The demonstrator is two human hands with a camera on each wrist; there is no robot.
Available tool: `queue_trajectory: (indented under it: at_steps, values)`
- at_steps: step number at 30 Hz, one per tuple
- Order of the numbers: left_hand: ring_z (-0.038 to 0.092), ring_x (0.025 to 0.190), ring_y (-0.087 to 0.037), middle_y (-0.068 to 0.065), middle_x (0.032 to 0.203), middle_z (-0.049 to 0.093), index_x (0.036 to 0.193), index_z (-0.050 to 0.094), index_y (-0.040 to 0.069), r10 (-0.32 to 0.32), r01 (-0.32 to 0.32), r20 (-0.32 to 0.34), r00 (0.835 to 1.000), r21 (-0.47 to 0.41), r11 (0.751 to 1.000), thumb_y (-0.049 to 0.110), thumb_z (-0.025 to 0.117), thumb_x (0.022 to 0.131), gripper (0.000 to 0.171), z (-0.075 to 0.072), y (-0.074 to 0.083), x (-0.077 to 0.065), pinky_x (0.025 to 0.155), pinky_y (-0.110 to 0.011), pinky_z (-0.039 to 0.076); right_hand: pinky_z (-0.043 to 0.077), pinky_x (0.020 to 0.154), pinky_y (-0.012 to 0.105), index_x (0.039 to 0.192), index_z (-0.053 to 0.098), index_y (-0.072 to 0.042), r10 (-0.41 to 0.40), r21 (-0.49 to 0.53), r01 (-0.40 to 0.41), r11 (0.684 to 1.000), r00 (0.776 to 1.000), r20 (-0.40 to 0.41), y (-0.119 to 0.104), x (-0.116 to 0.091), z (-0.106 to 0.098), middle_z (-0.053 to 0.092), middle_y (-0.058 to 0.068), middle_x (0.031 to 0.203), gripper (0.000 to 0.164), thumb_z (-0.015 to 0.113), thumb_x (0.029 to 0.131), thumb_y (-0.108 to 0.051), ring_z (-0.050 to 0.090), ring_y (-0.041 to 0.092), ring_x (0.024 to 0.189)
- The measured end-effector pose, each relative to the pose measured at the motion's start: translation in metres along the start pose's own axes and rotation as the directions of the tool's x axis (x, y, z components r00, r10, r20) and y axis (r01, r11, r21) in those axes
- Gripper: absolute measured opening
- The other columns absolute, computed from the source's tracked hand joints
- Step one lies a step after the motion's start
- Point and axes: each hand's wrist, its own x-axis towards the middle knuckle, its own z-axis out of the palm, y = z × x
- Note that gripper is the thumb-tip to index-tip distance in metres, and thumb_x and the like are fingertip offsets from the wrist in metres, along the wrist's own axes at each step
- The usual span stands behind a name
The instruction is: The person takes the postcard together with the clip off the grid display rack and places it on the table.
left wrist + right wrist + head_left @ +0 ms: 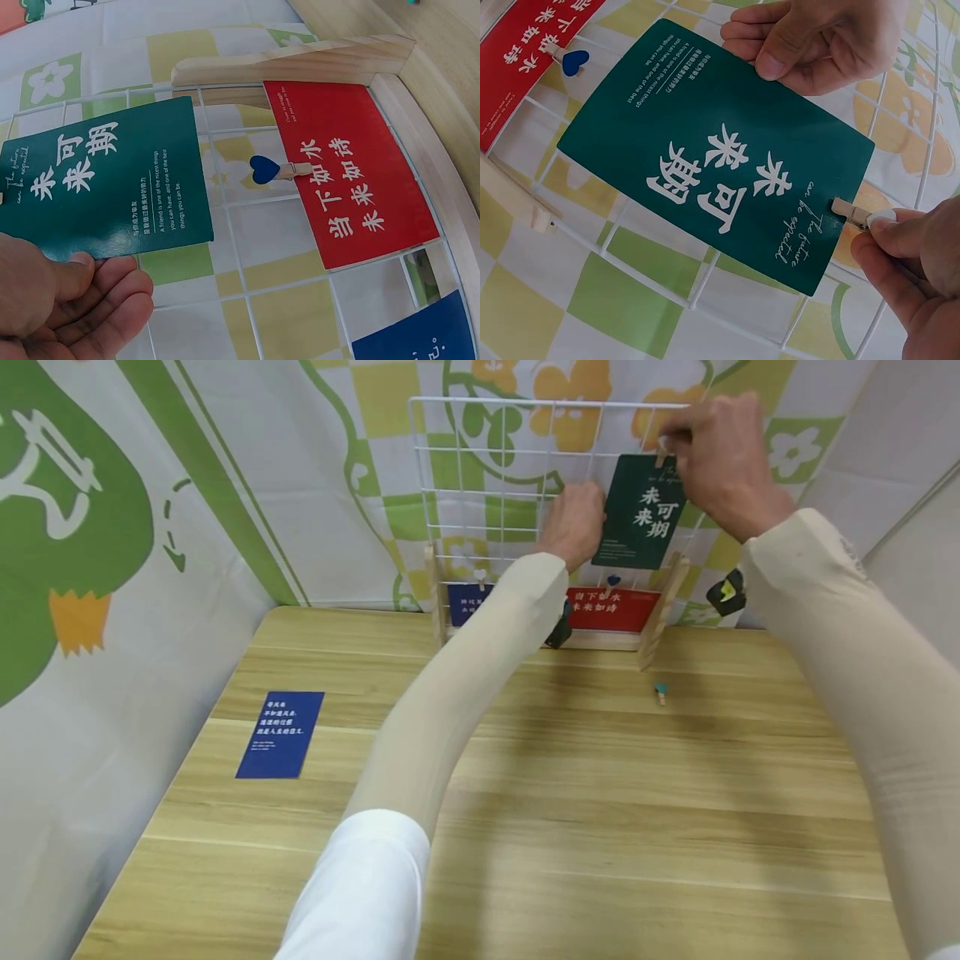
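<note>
Between our two hands is a green card (633, 518) with white writing, held up against a white wire rack (525, 401). Our left hand (573, 522) pinches the card's left edge, with the thumb on the printed side. Our right hand (723, 464), higher up, grips a small wooden clip (847, 212) between thumb and finger. The clip has a white heart (881, 219) on it and sits over the card's top edge; we cannot tell whether it also bites on a wire.

Below our hands, a red card (352, 172) stands at the foot of the rack, with a blue heart clip (264, 169) at its upper edge. Below and to the left of our left hand is a blue card (467, 602), partly hidden by our forearm, with a white heart clip (480, 577) at its top. The rack stands on wooden legs (662, 614), one on each side of our left hand.

On the table (637, 818), under our right hand and nearer to us, lies a teal clip (661, 692). Well to the left of our left hand, also nearer to us, a second blue card (281, 735) lies flat, its white writing facing up.
</note>
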Motion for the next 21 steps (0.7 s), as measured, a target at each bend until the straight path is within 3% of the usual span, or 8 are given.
queue_trajectory:
  at_steps: [10, 21]
  values:
    - [0.062, 0.096, -0.009, 0.001, 0.107, 0.067, 0.104, 0.067, 0.016, 0.043, -0.043, -0.038, 0.998, 0.017, 0.999, 0.024, 0.047, 0.096, 0.023, -0.0015, -0.0018, 0.0015, 0.08, -0.021, 0.051, 0.051, 0.086, 0.044, 0.104, 0.068, -0.001, -0.068, 0.006, 0.069, 0.998, 0.994, -0.091, -0.0038, 0.0035, -0.0054, 0.067, 0.017, 0.106, 0.026, 0.046, 0.095, -0.011, 0.065, 0.035, 0.099]
    - [0.062, 0.099, -0.013, -0.001, 0.106, 0.067, 0.098, 0.067, 0.014, 0.078, -0.074, -0.04, 0.996, 0.076, 0.994, 0.023, 0.05, 0.095, 0.02, -0.0055, -0.0069, 0.0038, 0.083, -0.023, 0.051, 0.05, 0.088, 0.042, 0.109, 0.066, -0.005, -0.028, 0.022, 0.029, 0.999, 0.997, -0.067, -0.0047, 0.0028, -0.0093, 0.065, 0.014, 0.113, 0.028, 0.045, 0.096, -0.016, 0.064, 0.033, 0.101]
